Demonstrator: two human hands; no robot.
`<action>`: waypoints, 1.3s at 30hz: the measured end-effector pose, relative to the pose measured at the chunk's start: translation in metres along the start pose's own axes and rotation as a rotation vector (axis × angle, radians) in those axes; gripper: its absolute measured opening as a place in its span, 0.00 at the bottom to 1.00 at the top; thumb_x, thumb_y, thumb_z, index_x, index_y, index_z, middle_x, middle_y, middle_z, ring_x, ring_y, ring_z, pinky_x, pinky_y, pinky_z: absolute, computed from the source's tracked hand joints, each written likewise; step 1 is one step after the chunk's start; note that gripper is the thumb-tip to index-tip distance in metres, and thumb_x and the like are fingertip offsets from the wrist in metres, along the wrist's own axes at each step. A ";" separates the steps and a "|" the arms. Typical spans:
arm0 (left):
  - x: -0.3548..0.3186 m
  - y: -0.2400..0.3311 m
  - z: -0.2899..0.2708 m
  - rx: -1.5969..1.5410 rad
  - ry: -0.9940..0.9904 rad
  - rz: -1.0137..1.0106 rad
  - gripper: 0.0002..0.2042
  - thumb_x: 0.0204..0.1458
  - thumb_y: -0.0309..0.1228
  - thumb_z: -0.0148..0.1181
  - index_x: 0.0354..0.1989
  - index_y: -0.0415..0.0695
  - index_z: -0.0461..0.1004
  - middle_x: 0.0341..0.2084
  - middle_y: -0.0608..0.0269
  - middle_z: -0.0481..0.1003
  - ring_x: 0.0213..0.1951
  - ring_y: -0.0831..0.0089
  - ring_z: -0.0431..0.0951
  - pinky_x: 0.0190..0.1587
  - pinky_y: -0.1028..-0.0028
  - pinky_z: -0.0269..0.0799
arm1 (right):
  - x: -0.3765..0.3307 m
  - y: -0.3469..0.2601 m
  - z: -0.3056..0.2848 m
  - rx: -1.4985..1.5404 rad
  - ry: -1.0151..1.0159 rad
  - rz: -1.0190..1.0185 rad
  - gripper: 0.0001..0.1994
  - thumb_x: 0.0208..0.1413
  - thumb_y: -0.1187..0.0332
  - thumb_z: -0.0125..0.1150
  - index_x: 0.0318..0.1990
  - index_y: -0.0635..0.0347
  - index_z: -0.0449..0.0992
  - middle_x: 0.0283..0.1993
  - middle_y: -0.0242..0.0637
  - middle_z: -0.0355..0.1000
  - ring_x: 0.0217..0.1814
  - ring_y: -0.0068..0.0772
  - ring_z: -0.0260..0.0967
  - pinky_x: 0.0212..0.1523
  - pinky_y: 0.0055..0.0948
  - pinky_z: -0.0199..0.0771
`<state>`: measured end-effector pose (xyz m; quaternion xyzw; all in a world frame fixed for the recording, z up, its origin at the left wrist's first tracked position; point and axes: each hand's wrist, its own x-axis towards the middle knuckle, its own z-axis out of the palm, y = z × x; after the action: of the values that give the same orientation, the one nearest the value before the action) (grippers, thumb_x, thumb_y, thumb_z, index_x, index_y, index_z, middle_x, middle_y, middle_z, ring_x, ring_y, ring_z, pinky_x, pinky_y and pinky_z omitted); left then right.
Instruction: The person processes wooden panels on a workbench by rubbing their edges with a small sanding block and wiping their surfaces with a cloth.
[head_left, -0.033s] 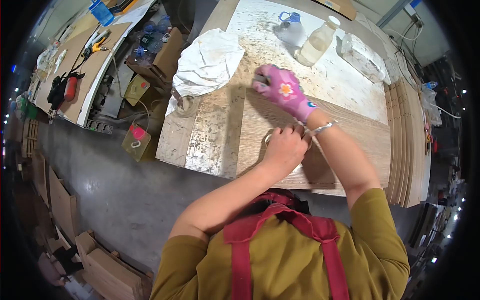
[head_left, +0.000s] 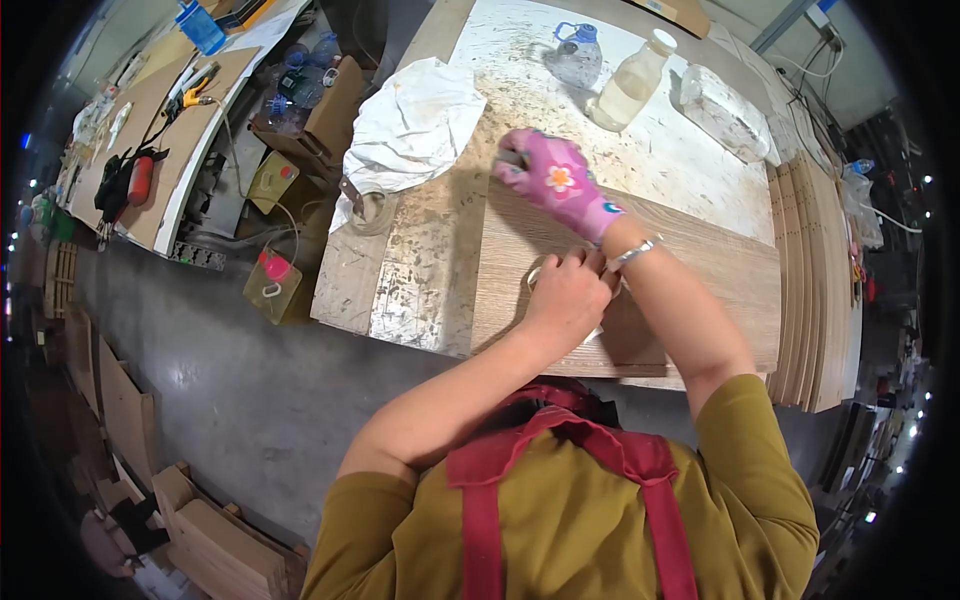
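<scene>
A wood-grain board point(head_left: 700, 250) lies on the worn white table point(head_left: 425, 290) in front of me. Low over it is my bare left hand point(head_left: 567, 298), its fingers curled on a pale ring-shaped thing point(head_left: 534, 280) that the hand mostly hides. My right hand point(head_left: 553, 180) wears a pink flowered glove and reaches past the left, near the board's far left corner. Its fingers are closed in a fist; what they hold, if anything, I cannot make out.
A crumpled white cloth point(head_left: 415, 120) and a clear tape roll point(head_left: 373, 212) lie at the left. Farther back stand a blue-topped jug point(head_left: 578, 60), a cloudy bottle point(head_left: 630, 85) and a plastic-wrapped bundle point(head_left: 725, 112). Boards point(head_left: 815, 290) are stacked at the right.
My gloved right hand has shifted slightly left, still closed. My left hand stays at nearly the same spot on the board.
</scene>
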<state>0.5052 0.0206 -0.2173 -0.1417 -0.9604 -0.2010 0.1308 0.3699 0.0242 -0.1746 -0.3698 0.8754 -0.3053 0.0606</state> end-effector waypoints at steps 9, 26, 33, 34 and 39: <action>0.006 0.004 0.002 0.051 0.084 -0.010 0.10 0.39 0.33 0.62 0.31 0.47 0.72 0.33 0.63 0.70 0.37 0.64 0.71 0.38 0.64 0.67 | -0.051 0.063 -0.046 -0.255 0.060 0.060 0.08 0.48 0.62 0.57 0.33 0.55 0.72 0.32 0.42 0.74 0.38 0.47 0.72 0.45 0.43 0.64; 0.012 0.018 0.003 0.128 0.095 -0.084 0.07 0.45 0.28 0.61 0.27 0.40 0.68 0.29 0.54 0.68 0.32 0.53 0.68 0.33 0.59 0.63 | -0.244 0.274 -0.227 -0.528 0.314 0.513 0.08 0.50 0.63 0.53 0.32 0.53 0.77 0.35 0.43 0.76 0.38 0.47 0.74 0.41 0.42 0.73; 0.009 0.015 0.004 0.148 0.131 -0.078 0.07 0.46 0.27 0.60 0.27 0.39 0.68 0.27 0.51 0.68 0.31 0.51 0.68 0.33 0.58 0.63 | -0.313 0.314 -0.252 -0.389 0.546 0.542 0.13 0.51 0.60 0.59 0.39 0.59 0.74 0.38 0.44 0.74 0.41 0.48 0.72 0.43 0.40 0.72; 0.005 0.014 0.001 0.165 0.136 -0.080 0.07 0.46 0.28 0.60 0.27 0.39 0.68 0.27 0.50 0.68 0.31 0.50 0.68 0.33 0.57 0.63 | -0.320 0.308 -0.250 -0.208 0.611 0.476 0.17 0.52 0.59 0.60 0.43 0.61 0.74 0.44 0.46 0.73 0.46 0.48 0.71 0.48 0.38 0.71; 0.028 -0.006 -0.017 -0.154 -0.023 -0.064 0.17 0.48 0.32 0.59 0.47 0.40 0.70 0.39 0.50 0.74 0.42 0.51 0.73 0.44 0.61 0.69 | -0.307 0.159 -0.194 0.090 0.628 0.234 0.19 0.55 0.62 0.60 0.50 0.65 0.71 0.42 0.41 0.74 0.45 0.32 0.71 0.50 0.30 0.69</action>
<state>0.4802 0.0142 -0.1960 -0.1231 -0.9476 -0.2766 0.1021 0.4292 0.4148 -0.1473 -0.1517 0.8735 -0.4336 -0.1611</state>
